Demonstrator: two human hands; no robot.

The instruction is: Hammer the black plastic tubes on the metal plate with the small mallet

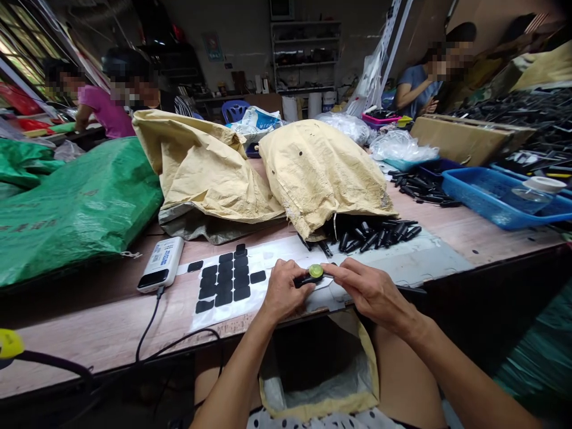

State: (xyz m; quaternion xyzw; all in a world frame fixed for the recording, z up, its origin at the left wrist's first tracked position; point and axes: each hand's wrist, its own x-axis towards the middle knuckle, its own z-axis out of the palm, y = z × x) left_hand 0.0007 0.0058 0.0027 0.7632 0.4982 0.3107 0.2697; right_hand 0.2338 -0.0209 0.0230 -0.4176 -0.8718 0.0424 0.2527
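Observation:
My left hand is closed around a small black part near the table's front edge. A round yellow-green disc sits on top of that part. Close by on the other side, my right hand has its thumb and fingers pinched at the disc's right edge; whatever lies between the fingertips is too small to make out. Left of my hands, a white sheet carries several black rounded-square pads. Beyond my hands, black tubular parts lie in a heap.
Two beige sacks stand behind the heap, and a green sack fills the left. A white power bank trails a cable. At right is a blue basket. An open sack lies in my lap. Co-workers sit beyond.

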